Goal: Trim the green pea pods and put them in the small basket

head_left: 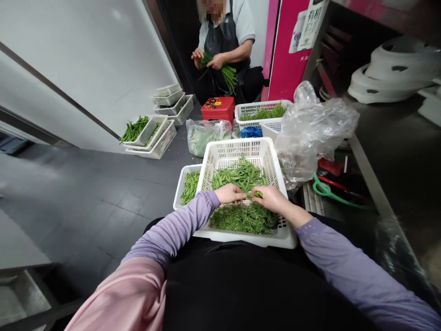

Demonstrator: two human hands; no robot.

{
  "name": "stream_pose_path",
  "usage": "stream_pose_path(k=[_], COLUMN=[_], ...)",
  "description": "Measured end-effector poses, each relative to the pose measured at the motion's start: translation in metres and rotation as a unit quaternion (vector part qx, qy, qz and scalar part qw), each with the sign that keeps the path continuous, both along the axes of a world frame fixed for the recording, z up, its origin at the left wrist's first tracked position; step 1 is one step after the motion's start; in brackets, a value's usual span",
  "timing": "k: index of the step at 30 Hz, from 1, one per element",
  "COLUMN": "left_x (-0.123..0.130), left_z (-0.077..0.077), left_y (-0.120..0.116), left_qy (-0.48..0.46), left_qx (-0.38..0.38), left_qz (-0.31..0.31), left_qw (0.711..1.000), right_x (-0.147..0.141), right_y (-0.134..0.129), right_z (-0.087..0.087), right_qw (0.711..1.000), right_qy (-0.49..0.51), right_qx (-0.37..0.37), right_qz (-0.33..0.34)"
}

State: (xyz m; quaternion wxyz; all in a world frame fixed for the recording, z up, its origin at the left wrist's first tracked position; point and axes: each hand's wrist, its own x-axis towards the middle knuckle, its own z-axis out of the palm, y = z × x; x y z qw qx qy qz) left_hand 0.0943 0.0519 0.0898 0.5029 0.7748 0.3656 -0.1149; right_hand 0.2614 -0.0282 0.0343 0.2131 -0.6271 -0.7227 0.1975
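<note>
Lg white basket [237, 236]: green pods [237, 177] at far side, trimmings [241, 219] at near side. L hand [231, 194] & R hand [270, 198] pinch pod pc [257, 195] betw. them, above basket.

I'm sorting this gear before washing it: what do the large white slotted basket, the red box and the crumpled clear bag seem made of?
Large white slotted basket: moulded plastic, by its even slots and thick rim.
Red box: probably smooth rigid plastic; painted metal is possible.
Crumpled clear bag: thin, glossy plastic film, see-through with bright creases.
</note>
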Motion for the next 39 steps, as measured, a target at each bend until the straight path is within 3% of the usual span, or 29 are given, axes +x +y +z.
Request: stream_pose_path(k=[3, 6, 12, 15, 17, 20, 23, 26, 29, 31, 35, 37, 39], left_x=[-0.015, -0.020, -0.016, -0.014, -0.012, -0.015, -0.028, -0.040, -0.035, -0.022, -0.004, -0.003, -0.005], left_z=[0.006, 0.007, 0.015, 0.018, 0.012, -0.012, -0.039, -0.049, -0.035, -0.021, 0.005, 0.016, 0.026], left_y=[-0.004, -0.009, -0.014, -0.021, -0.027, -0.035, -0.037, -0.035, -0.034, -0.034, -0.031, -0.025, -0.018], left_qy=[-0.032, -0.079, -0.144, -0.197, -0.216, -0.165, -0.001, 0.089, -0.025, -0.091, -0.102, -0.128, -0.138], left_qx=[-0.116, -0.184, -0.229, -0.253, -0.268, -0.229, -0.101, 0.007, 0.064, 0.032, -0.015, -0.086, -0.215], left_qz=[0.050, 0.056, 0.040, 0.083, 0.125, 0.143, 0.111, 0.065, 0.054, 0.051, 0.043, 0.021, -0.028], left_qw=[0.991, 0.978, 0.962, 0.943, 0.930, 0.949, 0.989, 0.994, 0.996, 0.994, 0.994, 0.988, 0.966], right_x=[0.002, 0.001, 0.004, 0.001, -0.004, -0.010, -0.010, -0.007, -0.010, -0.013, -0.007, 0.001, 0.008], right_y=[0.000, 0.000, -0.001, -0.003, -0.005, -0.008, -0.007, -0.005, -0.004, -0.005, -0.004, 0.000, 0.003], right_z=[0.000, -0.001, 0.002, 0.006, 0.010, 0.014, 0.017, 0.017, 0.016, 0.014, 0.014, 0.013, 0.011], right_qw=[1.000, 0.999, 0.996, 0.988, 0.974, 0.924, 0.857, 0.814, 0.806, 0.805, 0.777, 0.739, 0.702], right_qy=[0.019, 0.032, 0.093, 0.155, 0.222, 0.363, 0.492, 0.558, 0.565, 0.565, 0.595, 0.630, 0.658], right_qx=[-0.003, -0.007, -0.014, -0.014, -0.039, -0.116, -0.144, -0.147, -0.166, -0.174, -0.201, -0.235, -0.266], right_qz=[0.001, 0.011, 0.014, 0.007, -0.005, -0.024, -0.043, -0.061, -0.062, -0.054, -0.047, -0.044, -0.054])
